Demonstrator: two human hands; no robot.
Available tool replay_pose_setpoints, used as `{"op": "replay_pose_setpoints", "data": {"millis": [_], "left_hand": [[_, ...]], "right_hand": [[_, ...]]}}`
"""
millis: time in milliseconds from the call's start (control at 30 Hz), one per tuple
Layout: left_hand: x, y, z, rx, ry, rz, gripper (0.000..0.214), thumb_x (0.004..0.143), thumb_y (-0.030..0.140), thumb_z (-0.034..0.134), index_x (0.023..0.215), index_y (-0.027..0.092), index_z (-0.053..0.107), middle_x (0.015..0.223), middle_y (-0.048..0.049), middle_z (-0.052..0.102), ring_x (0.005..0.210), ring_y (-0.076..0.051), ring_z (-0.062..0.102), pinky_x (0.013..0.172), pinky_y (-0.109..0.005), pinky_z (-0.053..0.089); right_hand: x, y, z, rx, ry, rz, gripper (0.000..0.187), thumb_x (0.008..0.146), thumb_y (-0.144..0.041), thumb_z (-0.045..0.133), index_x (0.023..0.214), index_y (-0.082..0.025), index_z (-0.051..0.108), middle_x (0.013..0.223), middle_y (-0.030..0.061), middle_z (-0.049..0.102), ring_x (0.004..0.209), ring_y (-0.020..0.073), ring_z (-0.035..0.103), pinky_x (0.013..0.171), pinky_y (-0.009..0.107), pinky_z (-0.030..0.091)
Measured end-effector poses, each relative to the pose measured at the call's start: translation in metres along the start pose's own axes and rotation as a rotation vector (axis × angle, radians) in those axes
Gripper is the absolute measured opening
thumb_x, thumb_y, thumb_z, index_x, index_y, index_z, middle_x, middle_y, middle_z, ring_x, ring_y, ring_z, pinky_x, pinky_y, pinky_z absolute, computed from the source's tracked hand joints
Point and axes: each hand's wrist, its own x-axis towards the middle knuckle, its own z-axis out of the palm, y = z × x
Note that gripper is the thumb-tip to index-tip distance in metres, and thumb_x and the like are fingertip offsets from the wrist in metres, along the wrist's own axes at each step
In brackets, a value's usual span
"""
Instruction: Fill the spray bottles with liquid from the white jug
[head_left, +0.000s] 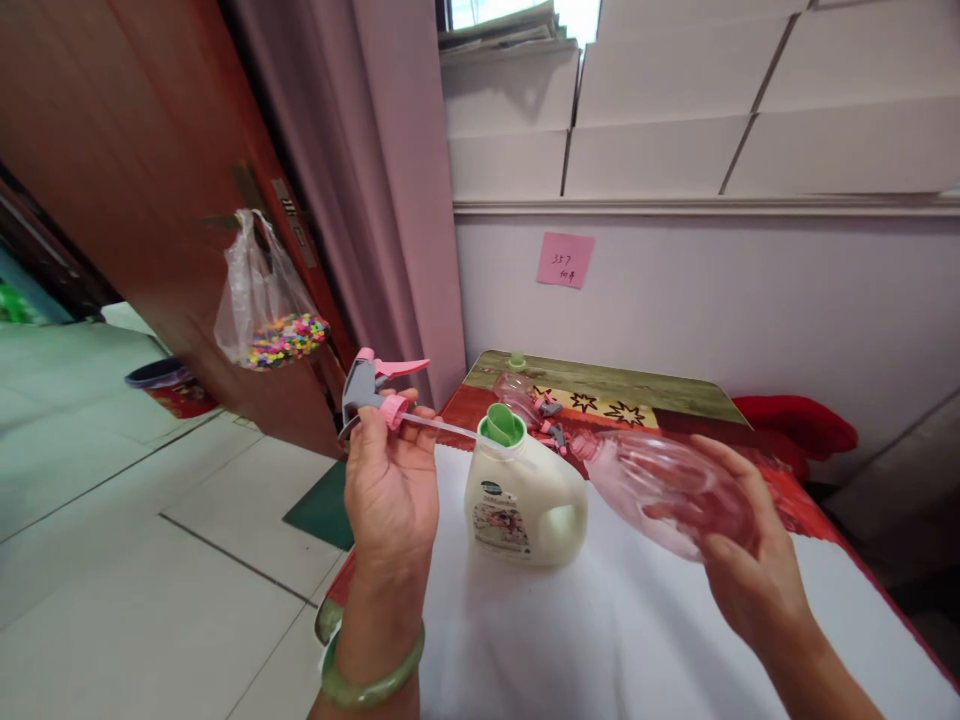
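My left hand (pixel 394 465) grips a grey and pink trigger spray head (pixel 375 395) by its collar. Its thin clear tube points right, towards the mouth of a cream detergent jug (pixel 517 510) with a green spout; whether tube and jug touch, I cannot tell. On the right, my right hand (pixel 750 560) is closed around the base of a clear pink spray bottle (pixel 660 490). That bottle is tilted almost flat, its open neck facing left beside the jug. Behind the jug lie more spray heads (pixel 553 435) and another clear pink bottle (pixel 514 390).
A white cloth (pixel 570 640) covers the near part of the table. On the door handle hangs a plastic bag of coloured beads (pixel 274 335), above a bucket (pixel 172 385) on the floor. A pink note (pixel 565 260) sticks to the wall. Red fabric (pixel 795 425) lies at the back right.
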Motion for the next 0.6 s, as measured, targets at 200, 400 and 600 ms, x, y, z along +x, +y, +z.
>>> {"op": "replay_pose_setpoints", "data": {"millis": [200,400,600], "left_hand": [[-0.026,-0.018,0.023,0.044,-0.129,-0.027,0.027,0.099,0.026,0.051,0.085,0.017,0.072,0.089,-0.0037,0.073,0.073,-0.013,0.065,0.078,-0.03,0.057],[-0.037,-0.038,0.038,0.089,-0.238,0.037,0.014,0.09,0.035,0.068,0.093,0.022,0.071,0.089,-0.0026,0.072,0.071,-0.013,0.065,0.074,-0.029,0.057],[-0.038,-0.046,0.043,0.105,-0.274,0.117,0.017,0.088,0.039,0.071,0.09,0.023,0.069,0.092,-0.0014,0.072,0.072,-0.012,0.066,0.076,-0.03,0.057]], "right_hand": [[-0.051,-0.003,0.011,-0.079,0.149,-0.105,0.07,0.078,-0.052,0.072,0.139,-0.036,0.043,0.15,0.0147,0.047,0.136,0.0454,0.049,0.092,0.061,0.057],[-0.057,0.01,-0.001,-0.074,0.262,-0.239,0.075,0.076,-0.053,0.077,0.141,-0.027,0.048,0.146,0.0199,0.05,0.124,0.0432,0.06,0.081,0.052,0.061],[-0.069,0.015,-0.013,-0.112,0.373,-0.315,0.077,0.076,-0.051,0.08,0.141,-0.021,0.052,0.142,0.0188,0.055,0.121,0.0381,0.062,0.08,0.044,0.061]]}}
